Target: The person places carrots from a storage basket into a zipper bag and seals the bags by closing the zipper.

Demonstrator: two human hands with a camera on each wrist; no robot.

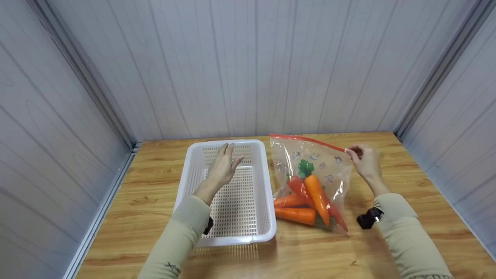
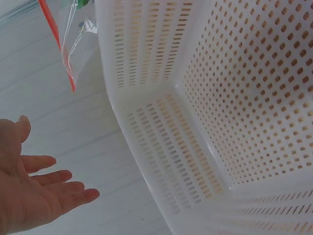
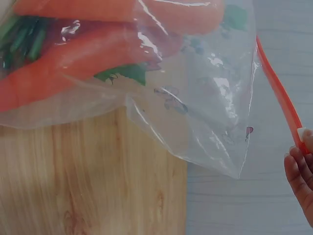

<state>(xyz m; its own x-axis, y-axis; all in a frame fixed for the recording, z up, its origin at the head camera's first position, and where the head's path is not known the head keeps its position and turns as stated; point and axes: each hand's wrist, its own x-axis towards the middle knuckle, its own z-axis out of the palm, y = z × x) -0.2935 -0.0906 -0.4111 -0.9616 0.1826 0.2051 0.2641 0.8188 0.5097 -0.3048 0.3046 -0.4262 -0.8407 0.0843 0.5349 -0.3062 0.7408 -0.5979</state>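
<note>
A clear zip bag (image 1: 285, 153) with a red zip strip (image 1: 306, 138) along its top stands right of the basket. Several carrots (image 1: 317, 195) with green tops show through its lower part. My right hand (image 1: 366, 161) pinches the strip's right end, where a small white zip slider (image 3: 301, 132) shows at the fingertips. Over the white plastic basket (image 1: 185, 174), my left hand (image 1: 223, 166) is held with its fingers extended, touching nothing. In the left wrist view that palm is turned up in the picture, apart from the basket wall.
The basket has slotted sides and a perforated floor (image 1: 236, 201). Under everything is a wood-grain table (image 1: 147, 197). Pale panel walls (image 1: 240, 77) rise at the back and both sides. A dark device (image 1: 370, 217) is strapped at the right wrist.
</note>
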